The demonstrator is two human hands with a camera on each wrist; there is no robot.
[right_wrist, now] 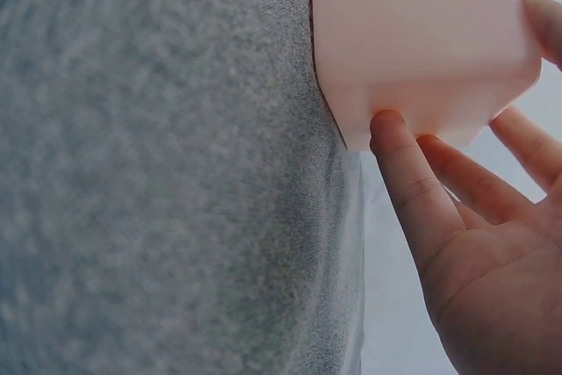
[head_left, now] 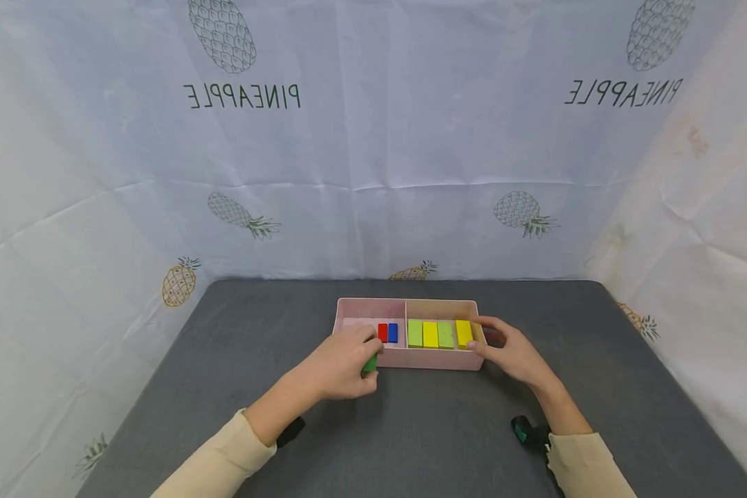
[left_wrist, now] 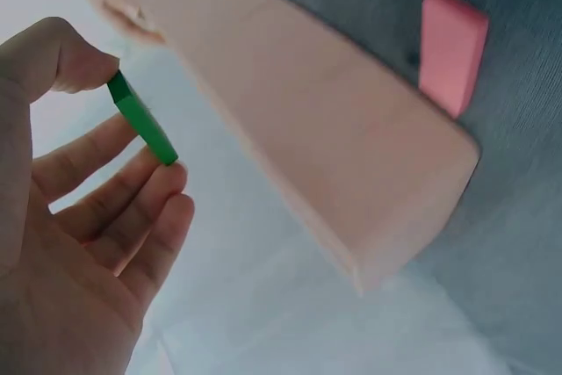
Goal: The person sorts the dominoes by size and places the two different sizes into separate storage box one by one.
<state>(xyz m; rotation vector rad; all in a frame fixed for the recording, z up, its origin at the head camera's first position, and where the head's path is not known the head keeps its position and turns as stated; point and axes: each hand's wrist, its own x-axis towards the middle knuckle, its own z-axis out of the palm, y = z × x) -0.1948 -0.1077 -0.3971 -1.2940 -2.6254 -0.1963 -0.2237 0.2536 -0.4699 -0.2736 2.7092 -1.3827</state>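
Note:
My left hand (head_left: 345,361) pinches a small green block (left_wrist: 145,120) between thumb and fingertips, just in front of the pink divided box (head_left: 432,359). My right hand (head_left: 509,351) holds the box's right end, its thumb over the front rim and fingers against the end wall. In the left compartment a red block (head_left: 382,333) and a blue block (head_left: 393,333) stand side by side; the left hand hides part of this compartment. Across the divider, light green blocks (head_left: 415,333) and yellow blocks (head_left: 463,333) form a row. A pink block (left_wrist: 453,54) lies beside the box in the left wrist view.
The box stands on a dark grey tabletop (head_left: 429,429), near its back edge. A white cloth (head_left: 373,138) printed with pineapples hangs behind the table and along both sides. Black wrist devices (head_left: 523,430) hang below the sleeves.

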